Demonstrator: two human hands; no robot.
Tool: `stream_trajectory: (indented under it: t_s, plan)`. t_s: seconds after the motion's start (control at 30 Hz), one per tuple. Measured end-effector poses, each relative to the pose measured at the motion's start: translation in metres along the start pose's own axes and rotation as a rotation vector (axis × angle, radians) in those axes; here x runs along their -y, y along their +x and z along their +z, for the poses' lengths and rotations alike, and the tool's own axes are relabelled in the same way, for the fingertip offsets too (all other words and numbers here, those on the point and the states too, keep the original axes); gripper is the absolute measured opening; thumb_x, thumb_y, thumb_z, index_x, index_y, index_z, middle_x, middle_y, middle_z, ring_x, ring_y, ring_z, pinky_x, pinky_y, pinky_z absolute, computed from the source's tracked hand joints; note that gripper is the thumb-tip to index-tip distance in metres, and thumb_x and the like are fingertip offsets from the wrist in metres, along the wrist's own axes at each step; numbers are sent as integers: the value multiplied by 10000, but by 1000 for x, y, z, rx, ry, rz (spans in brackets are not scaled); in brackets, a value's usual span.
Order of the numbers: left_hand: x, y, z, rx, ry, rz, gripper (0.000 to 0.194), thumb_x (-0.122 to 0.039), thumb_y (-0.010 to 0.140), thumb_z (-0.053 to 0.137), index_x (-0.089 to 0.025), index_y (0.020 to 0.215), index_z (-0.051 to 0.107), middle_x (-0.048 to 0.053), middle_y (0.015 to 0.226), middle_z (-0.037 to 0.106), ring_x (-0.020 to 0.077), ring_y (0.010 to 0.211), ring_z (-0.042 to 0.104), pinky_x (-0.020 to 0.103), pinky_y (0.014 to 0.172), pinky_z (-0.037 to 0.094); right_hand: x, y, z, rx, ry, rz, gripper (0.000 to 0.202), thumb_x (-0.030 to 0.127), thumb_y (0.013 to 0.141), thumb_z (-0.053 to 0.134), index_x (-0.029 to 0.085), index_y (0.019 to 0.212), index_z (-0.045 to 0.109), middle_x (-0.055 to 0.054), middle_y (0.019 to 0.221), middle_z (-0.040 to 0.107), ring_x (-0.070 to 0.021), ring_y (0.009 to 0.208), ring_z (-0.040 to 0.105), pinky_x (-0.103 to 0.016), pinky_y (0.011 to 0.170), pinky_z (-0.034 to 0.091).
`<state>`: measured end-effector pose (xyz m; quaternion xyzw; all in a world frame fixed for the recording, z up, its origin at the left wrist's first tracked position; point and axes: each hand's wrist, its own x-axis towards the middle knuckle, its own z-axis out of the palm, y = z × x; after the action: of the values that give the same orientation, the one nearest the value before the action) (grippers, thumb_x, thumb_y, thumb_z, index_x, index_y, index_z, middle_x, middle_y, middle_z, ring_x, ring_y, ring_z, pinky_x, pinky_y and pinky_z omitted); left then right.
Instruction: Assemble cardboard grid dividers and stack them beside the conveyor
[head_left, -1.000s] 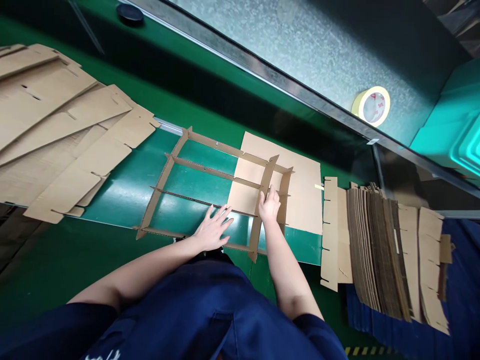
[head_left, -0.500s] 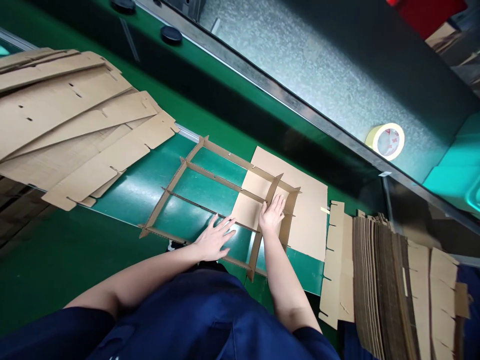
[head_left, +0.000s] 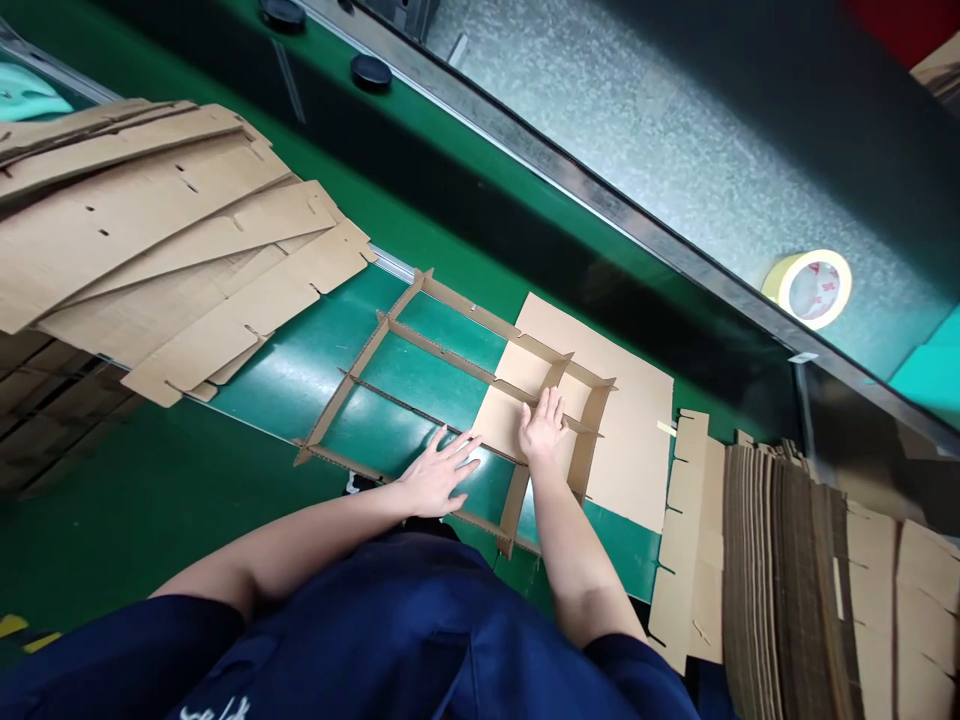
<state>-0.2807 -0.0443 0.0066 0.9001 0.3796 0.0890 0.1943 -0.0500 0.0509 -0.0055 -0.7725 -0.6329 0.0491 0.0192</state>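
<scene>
A cardboard divider grid (head_left: 365, 358) of interlocked slotted strips lies in front of me, its right part over a flat cardboard sheet (head_left: 637, 440). My right hand (head_left: 543, 428) presses down, palm lowered and fingers stretched, on the cross strip (head_left: 514, 500) second from the right, where it meets a long strip. My left hand (head_left: 439, 475) is open with fingers spread, resting over the near long strips in the middle of the grid. Neither hand grasps anything. The right hand hides part of the cross strip beneath it.
Fanned flat cardboard pieces (head_left: 217, 240) lie at left on the green work surface (head_left: 289, 365). A packed row of cardboard strips (head_left: 750, 560) stands at right beside a slotted piece (head_left: 682, 510). A tape roll (head_left: 832, 290) sits beyond the metal rail (head_left: 600, 205).
The cross strip under my right hand sits lower in the grid, more level with the long strips. My left hand stays about in place. The whole view has shifted slightly.
</scene>
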Motion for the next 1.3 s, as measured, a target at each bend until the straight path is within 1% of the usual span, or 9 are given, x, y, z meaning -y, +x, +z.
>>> stream_trajectory:
  t_s: [0.23,0.37,0.53,0.63,0.73,0.83,0.9,1.07,1.3]
  plan:
    - [3,2,2,7,-10,7,592,-515,859,445,-211,1367,473,115,1566,177,331,1439,115,603,1133,31,-11,-65,-27,-185,98,-24,590,427,985,125,192,1522,54,-114,1571,129,-232,1446,44,-517,1064,254]
    - [-3,2,4,-21,3,15,589,-515,851,458,-180,1333,503,142,1555,201,329,1438,118,620,1124,28,-11,-114,-12,-83,-45,-180,581,436,982,178,171,1495,240,-128,1549,215,-261,1437,104,-507,1059,260]
    - [10,3,-7,-139,36,96,521,-509,868,451,-224,1297,529,118,1539,262,274,1428,192,549,1130,155,-11,-117,7,-152,-88,-174,597,472,977,145,180,1440,383,-128,1525,279,-289,1420,169,-557,1053,254]
    - [65,-11,-38,-323,84,-46,402,-419,911,401,-272,1249,562,66,1497,364,233,1409,252,502,1126,205,-13,-115,3,-279,-4,-146,623,522,970,149,185,1437,389,-140,1509,312,-313,1405,219,-578,1028,294]
    - [148,-51,-81,-522,187,-630,409,-354,894,429,-235,1269,541,109,1486,370,293,1415,223,557,1102,218,-10,-122,-5,-351,51,-110,622,539,966,190,185,1440,381,-161,1486,347,-335,1389,260,-588,992,342]
    - [226,-104,-109,-521,237,-1195,607,-333,806,549,-125,1362,423,215,1494,311,381,1418,156,650,1061,196,5,-129,-12,-350,63,-141,596,518,969,214,185,1435,377,-181,1468,368,-344,1374,291,-589,945,385]
    - [258,-136,-114,-472,199,-1256,600,-296,811,533,-115,1368,401,213,1443,398,347,1392,254,625,1081,183,19,-129,-17,-337,62,-200,564,488,972,234,185,1424,384,-185,1463,373,-339,1371,298,-571,930,400]
    - [248,-167,-119,-661,250,-908,519,-333,848,521,-160,1328,431,167,1371,492,272,1323,396,500,1121,204,59,-118,-49,-380,100,-331,505,399,968,342,199,1431,348,-190,1466,364,-335,1376,292,-532,933,404]
    - [125,-119,-174,-778,339,-12,485,-214,794,660,-284,1235,471,84,1322,558,223,1252,502,455,1095,303,95,-94,-142,-564,84,-589,728,380,911,541,259,1504,138,-192,1527,233,-371,1399,223,-531,990,355]
